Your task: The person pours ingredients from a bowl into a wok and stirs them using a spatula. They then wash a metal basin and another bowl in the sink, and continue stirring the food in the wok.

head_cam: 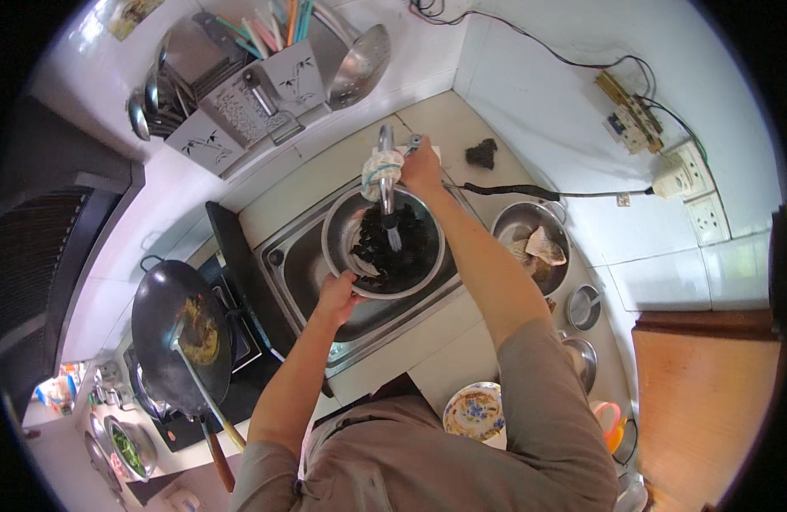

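My left hand (pixel 337 297) grips the near-left rim of a round metal bowl (pixel 439 246) held over the stainless steel sink (pixel 297 269). Dark, leafy pieces of food (pixel 377 237), perhaps wood ear fungus, lie in it. Water (pixel 394 239) runs into the bowl from the faucet (pixel 386 192), whose neck has a pale cloth (pixel 382 171) wrapped around it. Up at the faucet's right side, my right hand (pixel 423 168) is closed on the metal faucet handle (pixel 413 142); its fingers are partly hidden.
A wok (pixel 156 320) with a long-handled spatula (pixel 198 374) sits left on the stove. To the right stand a pan (pixel 512 214) holding fish pieces (pixel 546 246) and a small metal bowl (pixel 583 307). A black cable (pixel 512 190) crosses the counter near a dark scouring pad (pixel 481 154).
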{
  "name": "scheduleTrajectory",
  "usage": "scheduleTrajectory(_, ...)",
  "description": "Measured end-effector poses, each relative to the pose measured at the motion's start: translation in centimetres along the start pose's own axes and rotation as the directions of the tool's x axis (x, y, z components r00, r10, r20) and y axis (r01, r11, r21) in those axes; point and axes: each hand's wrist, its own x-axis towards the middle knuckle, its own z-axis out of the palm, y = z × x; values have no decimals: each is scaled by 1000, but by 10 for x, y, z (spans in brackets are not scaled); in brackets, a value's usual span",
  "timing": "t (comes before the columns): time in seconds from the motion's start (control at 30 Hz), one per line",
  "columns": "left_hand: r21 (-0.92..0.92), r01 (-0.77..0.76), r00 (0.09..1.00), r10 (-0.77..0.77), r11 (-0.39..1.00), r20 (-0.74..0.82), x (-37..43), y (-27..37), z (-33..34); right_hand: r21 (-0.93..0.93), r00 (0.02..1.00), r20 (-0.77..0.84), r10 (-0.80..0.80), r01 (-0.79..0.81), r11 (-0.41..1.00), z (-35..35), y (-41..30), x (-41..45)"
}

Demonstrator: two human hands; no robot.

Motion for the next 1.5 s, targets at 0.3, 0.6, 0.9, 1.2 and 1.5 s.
scheduleTrajectory(0.3, -108, 50, 998, -55, 993, -39, 8, -2, -9, -296, 993, 47, -110, 119, 948, -17, 35, 12)
scheduleTrajectory(0.6, 28, 59, 994, -56, 998, -99, 5, 2, -19, -278, 907, -144, -396, 347, 896, -32, 67, 38)
scheduleTrajectory(0.9, 29, 128, 979, -122, 991, -162, 5, -9, -25, -348, 640, 743, -194, 617, 706, 45, 97, -121)
scheduleTrajectory(1.2, 58, 119, 984, -110, 991, -143, 15, -22, -28, -159, 557, 817, -148, 464, 872, 59, 89, -138)
scheduleTrajectory(1.5, -56, 144, 988, -148, 988, -55, 23, -26, -17, -377, 592, 806, -26, 546, 748, 5, 71, -149)
